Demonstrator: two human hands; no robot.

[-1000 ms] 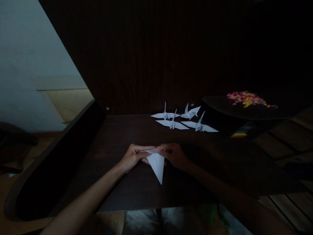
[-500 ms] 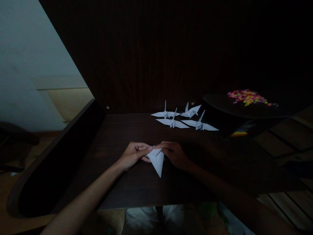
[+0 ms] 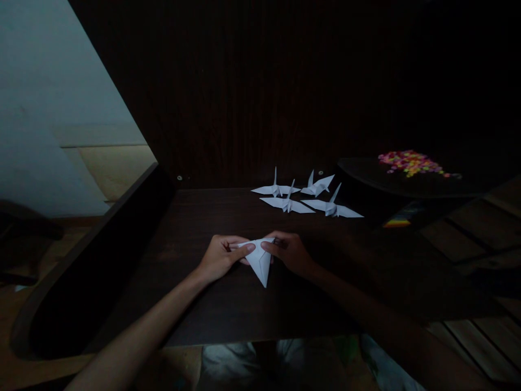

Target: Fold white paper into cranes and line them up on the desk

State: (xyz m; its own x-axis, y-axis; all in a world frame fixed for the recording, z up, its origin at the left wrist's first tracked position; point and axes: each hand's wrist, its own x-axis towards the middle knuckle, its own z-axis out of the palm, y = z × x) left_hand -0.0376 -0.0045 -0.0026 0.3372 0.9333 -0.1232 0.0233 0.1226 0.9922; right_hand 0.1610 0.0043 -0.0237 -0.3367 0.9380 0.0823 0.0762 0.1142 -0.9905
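Note:
A piece of folded white paper (image 3: 261, 266), shaped like a triangle with its point toward me, is held just above or on the dark table; I cannot tell whether it touches. My left hand (image 3: 224, 254) pinches its left upper corner, thumb on top and fingers behind. On the right upper corner my right hand (image 3: 291, 252) grips it the same way, the thumb lying across the front. A crease and flap edges show on the paper's face. Fingers behind the paper are partly hidden.
Several white origami cranes stand at the back of the dark wooden table (image 3: 195, 217), among them a front right crane (image 3: 332, 208). Small colourful pieces (image 3: 413, 163) lie heaped on a dark shelf (image 3: 358, 169) to the right. A raised side panel (image 3: 93, 255) bounds the left.
My right thumb has come down from the paper's top edge onto its front face. The paper's lower point has moved up slightly.

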